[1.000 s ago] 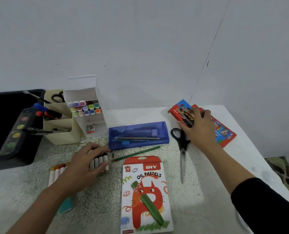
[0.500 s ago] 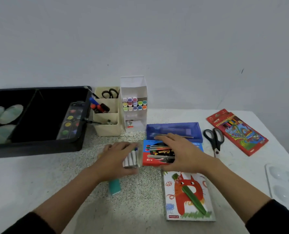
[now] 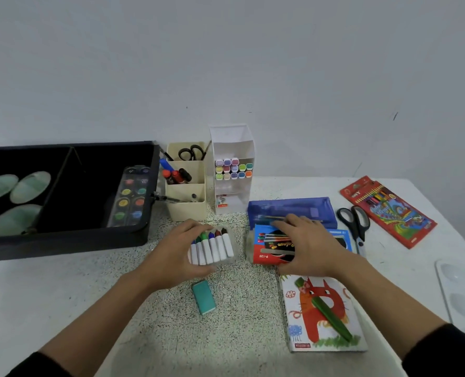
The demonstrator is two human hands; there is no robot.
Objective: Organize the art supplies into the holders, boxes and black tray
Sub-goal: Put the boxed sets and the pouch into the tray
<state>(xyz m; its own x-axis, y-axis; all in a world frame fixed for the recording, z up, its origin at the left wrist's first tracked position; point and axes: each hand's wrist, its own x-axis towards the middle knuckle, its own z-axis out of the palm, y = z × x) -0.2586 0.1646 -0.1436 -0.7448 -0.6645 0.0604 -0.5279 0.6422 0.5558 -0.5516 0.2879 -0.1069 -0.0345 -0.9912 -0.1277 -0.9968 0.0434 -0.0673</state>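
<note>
On table (image 3: pixel 63 295), left hand (image 3: pixel 171 251) grips clear pack of white sticks (image 3: pixel 213 247); right hand (image 3: pixel 313 248) flat on red brush box (image 3: pixel 269 254). If I tilt, sticks may spill.

Left hand (image 3: pixel 175 250) around a tray of crayons (image 3: pixel 215 248), right hand (image 3: pixel 306 247) flat on a red brush pack (image 3: pixel 268 255).
</note>
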